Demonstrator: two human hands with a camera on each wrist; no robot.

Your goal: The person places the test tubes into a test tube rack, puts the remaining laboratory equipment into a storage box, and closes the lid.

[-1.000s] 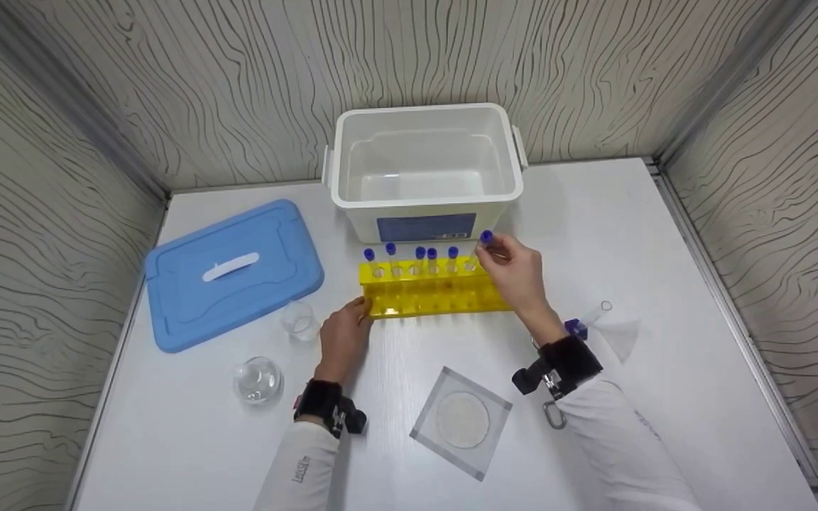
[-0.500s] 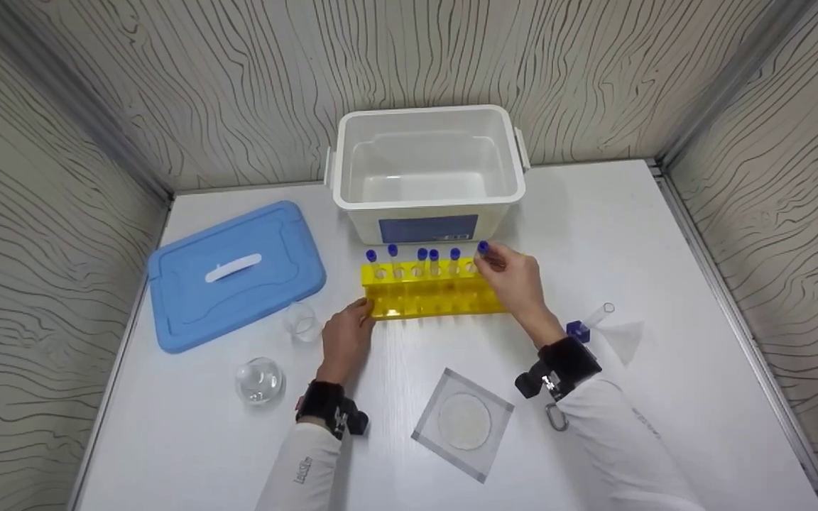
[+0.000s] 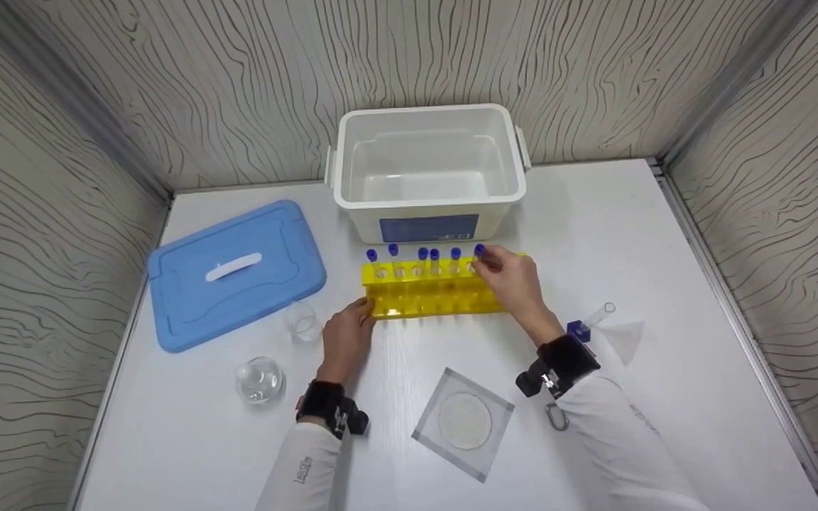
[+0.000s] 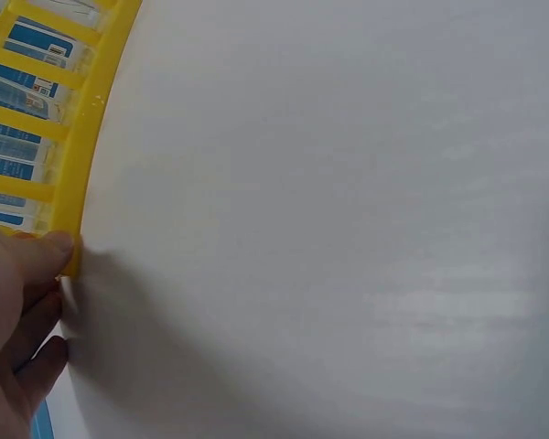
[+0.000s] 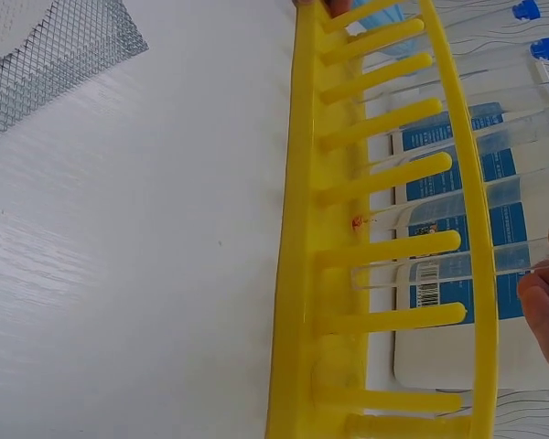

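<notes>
A yellow test tube rack [image 3: 423, 297] stands in the middle of the table, with several clear tubes with blue caps [image 3: 434, 254] upright along its back row. My left hand [image 3: 345, 337] grips the rack's left front corner; in the left wrist view its thumb [image 4: 57, 245] lies on the yellow edge. At the rack's right part, my right hand [image 3: 521, 282] pinches a test tube [image 5: 430, 267] below its blue cap. The right wrist view shows that tube inside the rack, its lower end near the base. The hand hides part of the rack's right end.
Behind the rack stands a white bin [image 3: 427, 209], its blue lid [image 3: 267, 245] lying to the left. A beaker [image 3: 301, 323] and round flask [image 3: 260, 381] stand left. Wire gauze [image 3: 464, 422] lies in front; a funnel [image 3: 625, 341] and a blue-based glass cylinder [image 3: 599, 314] lie right.
My right hand has lowered the pinched test tube and shifted it slightly left, its cap now about level with the others. My left hand has stayed on the rack's corner.
</notes>
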